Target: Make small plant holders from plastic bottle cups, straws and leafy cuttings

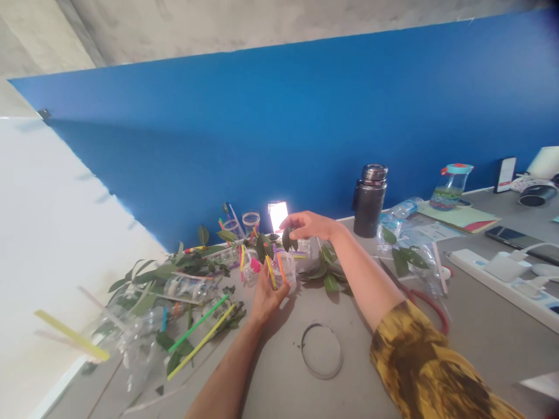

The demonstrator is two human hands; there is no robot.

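Observation:
My left hand (267, 297) wraps around a small clear plastic cup (286, 273) that stands on the grey table (471, 337). Yellow and orange straws (276, 271) stick out of the cup. My right hand (311, 224) hovers just above it, pinching a dark green leaf (287, 239) over the cup's mouth. A second leaf (262, 247) pokes up beside the straws.
Cut plastic bottles, leafy sprigs (144, 279) and coloured straws (198, 337) litter the table to the left. A clear plastic ring (322, 350) lies in front. A dark flask (370, 200), water bottle (399, 212), red scissors (430, 305), power strip (506, 276) and phone (509, 235) sit right.

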